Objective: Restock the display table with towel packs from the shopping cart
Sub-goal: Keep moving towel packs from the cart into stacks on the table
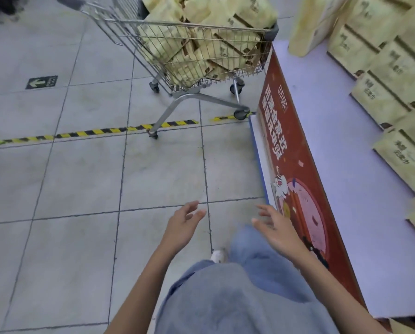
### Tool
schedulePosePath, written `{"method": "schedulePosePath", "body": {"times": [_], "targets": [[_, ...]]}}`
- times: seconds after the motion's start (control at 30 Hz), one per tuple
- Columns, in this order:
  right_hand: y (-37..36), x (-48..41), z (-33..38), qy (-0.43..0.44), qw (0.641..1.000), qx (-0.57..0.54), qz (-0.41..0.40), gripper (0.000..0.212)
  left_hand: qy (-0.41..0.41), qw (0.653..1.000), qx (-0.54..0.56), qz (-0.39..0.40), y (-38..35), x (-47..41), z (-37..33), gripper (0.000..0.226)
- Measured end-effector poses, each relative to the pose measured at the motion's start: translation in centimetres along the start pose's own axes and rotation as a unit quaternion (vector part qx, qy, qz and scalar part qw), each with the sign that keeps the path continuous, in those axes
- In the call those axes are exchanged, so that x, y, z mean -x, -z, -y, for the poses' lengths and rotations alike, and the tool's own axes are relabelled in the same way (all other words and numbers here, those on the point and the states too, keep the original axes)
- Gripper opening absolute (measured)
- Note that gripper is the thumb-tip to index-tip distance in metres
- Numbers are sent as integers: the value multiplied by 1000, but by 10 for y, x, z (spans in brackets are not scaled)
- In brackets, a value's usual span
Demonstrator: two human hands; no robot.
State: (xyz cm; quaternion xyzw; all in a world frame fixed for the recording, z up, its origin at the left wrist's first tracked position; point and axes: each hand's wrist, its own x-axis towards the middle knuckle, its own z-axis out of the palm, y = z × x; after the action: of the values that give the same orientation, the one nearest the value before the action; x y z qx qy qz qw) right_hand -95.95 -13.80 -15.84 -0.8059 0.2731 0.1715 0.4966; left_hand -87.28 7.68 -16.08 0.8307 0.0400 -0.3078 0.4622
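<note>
A wire shopping cart [119, 32] stands at the top centre, heaped with pale yellow towel packs [209, 42]. Right of it runs the display table [334, 165] with a lavender top and a red printed side panel. Rows of the same towel packs [389, 75] line the table's far right side, and one pack [310, 22] stands upright near its far end. My left hand [182, 225] and my right hand [278, 227] are both empty, fingers spread, held low over the floor well short of the cart.
Grey tiled floor [69, 177] lies between me and the cart, crossed by a yellow-and-black tape line [93, 132]. A green arrow sticker [41, 82] marks the floor at left. My blue trousers and a white shoe [218, 255] show below.
</note>
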Motion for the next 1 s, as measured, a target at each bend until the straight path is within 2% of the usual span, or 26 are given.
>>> {"method": "schedulePosePath", "body": {"times": [0.17, 0.37, 0.57, 0.8, 1.0], "targets": [[23, -52, 19, 3, 1000, 17, -1, 46, -8, 1000, 5, 20, 5, -72, -48, 42], [52, -155, 65, 3, 999, 33, 11, 48, 10, 1000, 26, 8, 20, -151, -94, 42], [86, -256, 144, 56, 995, 73, 47, 48, 47, 995, 69, -49, 52, -208, -126, 41], [95, -351, 226, 80, 991, 75, 79, 48, 100, 981, 135, -99, 90, -273, -146, 35], [97, -429, 279, 71, 995, 45, 60, 48, 65, 985, 134, -88, 134, -375, -192, 33]]}}
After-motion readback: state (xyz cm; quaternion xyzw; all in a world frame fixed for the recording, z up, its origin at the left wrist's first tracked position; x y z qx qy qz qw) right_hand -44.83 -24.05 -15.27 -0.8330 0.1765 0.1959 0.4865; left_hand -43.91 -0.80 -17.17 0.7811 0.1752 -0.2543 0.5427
